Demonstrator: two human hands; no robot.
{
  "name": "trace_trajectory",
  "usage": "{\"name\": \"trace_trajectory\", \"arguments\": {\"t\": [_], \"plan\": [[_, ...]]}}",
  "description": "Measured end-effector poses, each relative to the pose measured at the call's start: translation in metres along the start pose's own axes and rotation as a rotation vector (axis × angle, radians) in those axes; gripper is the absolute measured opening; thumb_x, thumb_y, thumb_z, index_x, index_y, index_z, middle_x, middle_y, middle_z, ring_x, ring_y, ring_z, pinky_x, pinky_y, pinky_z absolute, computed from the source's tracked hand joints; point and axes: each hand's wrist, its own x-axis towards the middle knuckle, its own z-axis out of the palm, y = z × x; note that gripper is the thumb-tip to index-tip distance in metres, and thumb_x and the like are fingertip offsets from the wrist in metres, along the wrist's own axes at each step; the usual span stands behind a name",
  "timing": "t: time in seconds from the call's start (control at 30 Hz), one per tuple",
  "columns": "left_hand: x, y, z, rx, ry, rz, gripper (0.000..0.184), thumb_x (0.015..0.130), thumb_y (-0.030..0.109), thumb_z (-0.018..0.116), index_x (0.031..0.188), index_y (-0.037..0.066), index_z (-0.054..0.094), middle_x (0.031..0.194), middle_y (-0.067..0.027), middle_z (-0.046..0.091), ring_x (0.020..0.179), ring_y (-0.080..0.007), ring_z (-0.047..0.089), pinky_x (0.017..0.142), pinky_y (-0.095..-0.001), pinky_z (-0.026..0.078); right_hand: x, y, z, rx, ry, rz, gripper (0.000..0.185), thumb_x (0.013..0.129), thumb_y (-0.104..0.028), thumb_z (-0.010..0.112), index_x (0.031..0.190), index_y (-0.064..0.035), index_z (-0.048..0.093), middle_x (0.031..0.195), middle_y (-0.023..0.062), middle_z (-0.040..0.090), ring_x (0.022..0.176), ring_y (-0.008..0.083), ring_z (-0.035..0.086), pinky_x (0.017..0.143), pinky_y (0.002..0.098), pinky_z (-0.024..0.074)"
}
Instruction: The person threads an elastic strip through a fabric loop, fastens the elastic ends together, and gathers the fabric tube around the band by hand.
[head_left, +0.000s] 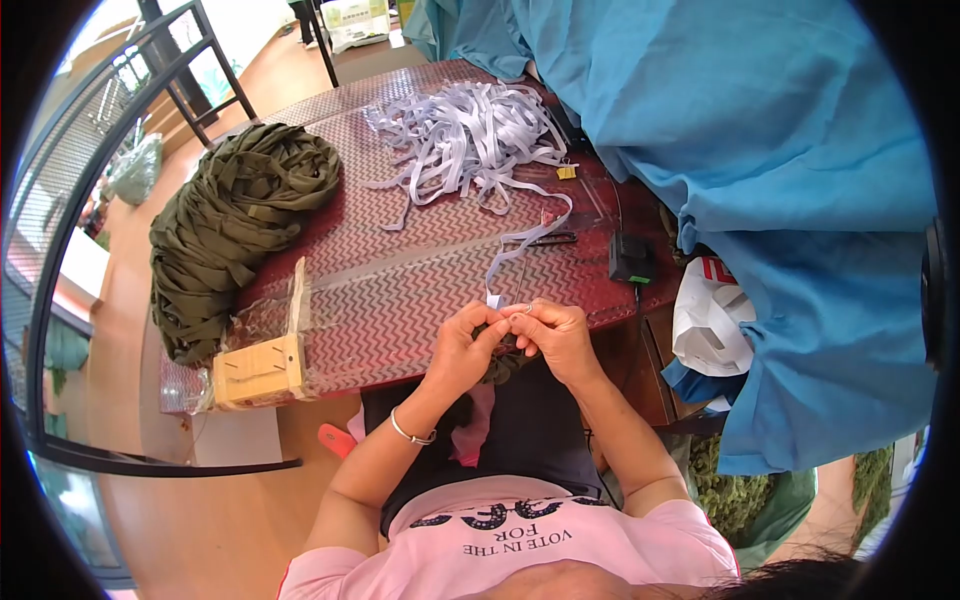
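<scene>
My left hand (465, 345) and my right hand (552, 338) meet at the table's front edge, fingertips pinched together. Between them is the end of a white elastic strip (495, 299), which runs up the table to a loose white heap (480, 135). The left fingers close on the strip's end. What the right fingers pinch is too small to make out. A bit of dark green cloth (503, 370) shows just below my hands. A dark slim tool (553, 239) lies beside the strip.
The patterned red table (370, 255) bears a dark green cloth bundle (240, 220) and a wooden block (262, 370) at the left. A small black box (630, 258) sits near the right edge. Blue cloth (760, 150) hangs at the right, beside a white bag (710, 320).
</scene>
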Motion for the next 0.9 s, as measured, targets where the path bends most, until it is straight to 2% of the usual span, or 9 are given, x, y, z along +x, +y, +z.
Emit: {"name": "trace_trajectory", "arguments": {"t": [0.1,0.3,0.43,0.5,0.63,0.7,0.8,0.83,0.9], "plan": [[-0.003,-0.006,-0.003,-0.031,-0.026,-0.003,0.009,0.087,0.007,0.061,0.084,-0.002,0.061,0.078,-0.0025,0.054,0.073,-0.01,0.051,0.067,-0.0241,0.041,0.002,0.003,0.004,-0.019,0.017,-0.044,0.015,0.087,-0.01,0.064,0.094,0.0029,0.069,0.072,0.0,0.058,0.056,0.0026,0.051,0.047,0.0156,0.0405],[-0.005,0.001,-0.007,0.031,-0.019,0.013,0.009,0.088,0.006,0.06,0.084,-0.002,0.06,0.078,-0.0005,0.054,0.072,-0.0072,0.05,0.065,-0.0223,0.04,0.006,0.003,0.016,0.298,0.108,0.206,0.014,0.086,-0.013,0.065,0.087,0.0006,0.068,0.065,-0.0017,0.056,0.05,0.0016,0.047,0.041,0.0154,0.0334],[-0.01,0.002,-0.013,0.095,0.003,0.023,0.008,0.089,0.007,0.058,0.084,0.0,0.06,0.077,0.0006,0.056,0.071,-0.0069,0.05,0.065,-0.0219,0.04,0.01,0.005,0.021,0.4,0.073,0.314,0.014,0.087,-0.013,0.064,0.089,0.001,0.067,0.067,-0.0015,0.057,0.051,0.0013,0.047,0.042,0.0154,0.0333],[-0.011,-0.003,-0.018,-0.064,-0.014,-0.063,0.009,0.089,0.008,0.058,0.085,0.001,0.061,0.079,0.0011,0.057,0.071,-0.0071,0.05,0.065,-0.0216,0.04,0.013,0.003,0.02,0.454,0.013,0.363,0.015,0.087,-0.012,0.064,0.09,0.0017,0.066,0.068,-0.0013,0.057,0.053,0.0013,0.047,0.043,0.0151,0.0343],[-0.014,-0.009,-0.031,-0.48,-0.096,-0.261,0.011,0.091,0.013,0.057,0.087,0.003,0.061,0.081,0.0017,0.058,0.07,-0.0073,0.052,0.065,-0.0208,0.042,0.019,-0.005,0.014,0.228,-0.232,0.206,0.01,0.086,-0.009,0.063,0.09,-0.0002,0.067,0.072,-0.0016,0.055,0.058,0.0029,0.047,0.05,0.0166,0.0357],[-0.014,-0.006,-0.038,-0.552,-0.168,-0.3,0.013,0.091,0.015,0.057,0.088,0.003,0.061,0.083,0.0007,0.059,0.069,-0.0068,0.052,0.065,-0.0208,0.043,0.021,-0.011,0.009,0.07,-0.324,0.087,0.009,0.086,-0.007,0.062,0.091,-0.0025,0.067,0.076,-0.0016,0.055,0.062,0.0045,0.048,0.053,0.0182,0.0368],[-0.014,-0.001,-0.042,-0.626,-0.198,-0.343,0.015,0.092,0.017,0.056,0.089,0.003,0.062,0.083,-0.0001,0.06,0.069,-0.0066,0.052,0.065,-0.0205,0.044,0.033,-0.005,0.012,-0.218,-0.327,-0.335,0.009,0.086,-0.006,0.061,0.092,-0.0069,0.068,0.083,-0.002,0.056,0.07,0.0051,0.05,0.057,0.0192,0.0376],[-0.013,0.001,-0.043,-0.645,-0.195,-0.353,0.016,0.092,0.017,0.056,0.089,0.003,0.062,0.083,-0.0002,0.06,0.068,-0.0067,0.052,0.065,-0.0203,0.044,0.032,-0.01,0.014,-0.308,-0.305,-0.34,0.008,0.085,-0.007,0.06,0.091,-0.0083,0.066,0.086,0.0021,0.056,0.075,0.0129,0.053,0.065,0.0243,0.0414],[-0.012,0.003,-0.045,-0.656,-0.189,-0.389,0.016,0.092,0.017,0.056,0.088,0.003,0.062,0.083,-0.0003,0.06,0.069,-0.0067,0.052,0.065,-0.0204,0.044,0.037,-0.019,0.023,-0.542,-0.283,-0.574,0.009,0.082,-0.005,0.06,0.089,-0.0083,0.063,0.084,0.004,0.057,0.076,0.0183,0.055,0.072,0.0299,0.0402]]}}
